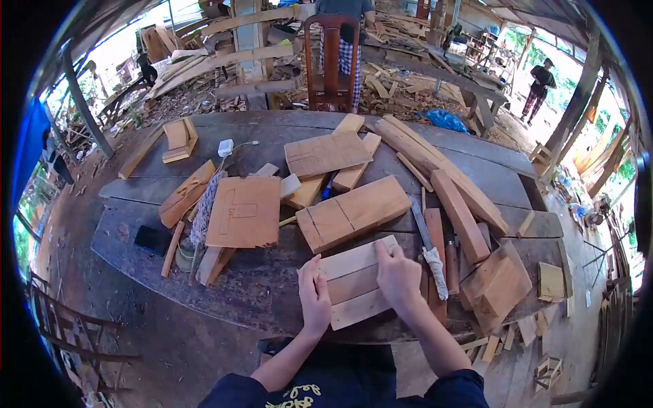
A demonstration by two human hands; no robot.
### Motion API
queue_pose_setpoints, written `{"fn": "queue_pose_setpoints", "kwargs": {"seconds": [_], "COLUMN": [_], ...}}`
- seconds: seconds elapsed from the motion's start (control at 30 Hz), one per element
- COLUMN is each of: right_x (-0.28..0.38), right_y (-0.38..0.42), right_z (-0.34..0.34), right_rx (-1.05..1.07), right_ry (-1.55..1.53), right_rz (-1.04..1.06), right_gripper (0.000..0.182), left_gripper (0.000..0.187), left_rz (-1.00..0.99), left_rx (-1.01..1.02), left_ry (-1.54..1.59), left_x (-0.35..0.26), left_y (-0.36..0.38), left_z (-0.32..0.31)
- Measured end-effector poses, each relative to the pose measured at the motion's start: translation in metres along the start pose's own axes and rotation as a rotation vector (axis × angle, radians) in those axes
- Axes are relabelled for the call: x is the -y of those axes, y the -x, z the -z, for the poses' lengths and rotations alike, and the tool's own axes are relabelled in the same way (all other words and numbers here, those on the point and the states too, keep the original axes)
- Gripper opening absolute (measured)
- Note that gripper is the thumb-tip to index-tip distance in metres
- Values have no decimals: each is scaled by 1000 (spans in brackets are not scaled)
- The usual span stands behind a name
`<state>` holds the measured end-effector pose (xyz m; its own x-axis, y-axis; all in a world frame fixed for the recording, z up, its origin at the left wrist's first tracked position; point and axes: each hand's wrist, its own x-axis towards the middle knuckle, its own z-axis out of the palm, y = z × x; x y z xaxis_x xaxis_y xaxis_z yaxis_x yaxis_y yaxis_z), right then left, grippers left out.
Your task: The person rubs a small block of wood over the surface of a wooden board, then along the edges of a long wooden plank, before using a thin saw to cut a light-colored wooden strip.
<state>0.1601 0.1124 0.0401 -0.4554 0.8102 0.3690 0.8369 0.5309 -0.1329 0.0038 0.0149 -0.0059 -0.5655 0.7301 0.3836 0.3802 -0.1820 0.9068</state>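
Note:
Near the table's front edge lies a small panel of pale wooden slats (350,287), side by side, tilted a little. My left hand (315,299) is closed on its left end, fingers bent over the edge. At the upper right corner my right hand (399,277) grips the panel, fingers curled and pressing on the top slat; its palm hides that end. Just beyond the panel sits a thick wooden block (354,212) with dark lines across it. A knife (428,248) with a white-wrapped handle rests right of my right hand.
The dark wooden table (255,299) carries a marked square board (243,212), another marked board (326,154), a long beam (442,170), a phone (152,239) and a white charger (225,147). A chair (331,61) and a person (343,8) are beyond; another person (541,88) stands far right.

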Motion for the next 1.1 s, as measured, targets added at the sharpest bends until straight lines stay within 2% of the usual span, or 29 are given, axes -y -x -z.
{"fn": "queue_pose_setpoints", "kwargs": {"seconds": [0.03,0.07,0.23,0.3,0.37,0.43,0.47,0.6,0.7,0.8,0.9,1.03,1.1], "right_x": [8,19,32,17,3,-13,-15,-4,20,41,33,3,4], "right_y": [3,8,35,46,49,57,60,80,87,99,101,96,97], "right_z": [-1,6,36,45,60,59,58,46,39,41,40,46,46], "right_rx": [-24,62,208,60,-12,-130,-118,-68,-81,25,-41,-111,-101], "right_ry": [-10,-25,-172,-239,-268,-189,-180,-99,-190,-326,-371,-195,-193], "right_rz": [43,37,132,121,-60,-129,-210,-251,-224,-94,-83,-312,-352], "right_gripper": [36,40,46,47,47,40,35,34,37,42,42,41,41], "left_gripper": [36,36,36,36,37,34,35,36,36,36,35,35,35], "left_rz": [-7,-6,37,8,-35,13,9,64,103,116,85,96,93], "left_rx": [-4,-3,11,2,-7,14,18,61,55,52,39,47,44], "left_ry": [-6,-7,10,-9,-11,11,5,-14,23,3,-5,-12,-1], "left_x": [1,1,-3,1,7,4,3,-1,-3,-3,-1,-3,0], "left_y": [0,0,-1,-2,-1,0,0,0,-1,-1,-1,-2,-2], "left_z": [0,0,1,0,-1,0,1,2,1,1,0,0,0]}}
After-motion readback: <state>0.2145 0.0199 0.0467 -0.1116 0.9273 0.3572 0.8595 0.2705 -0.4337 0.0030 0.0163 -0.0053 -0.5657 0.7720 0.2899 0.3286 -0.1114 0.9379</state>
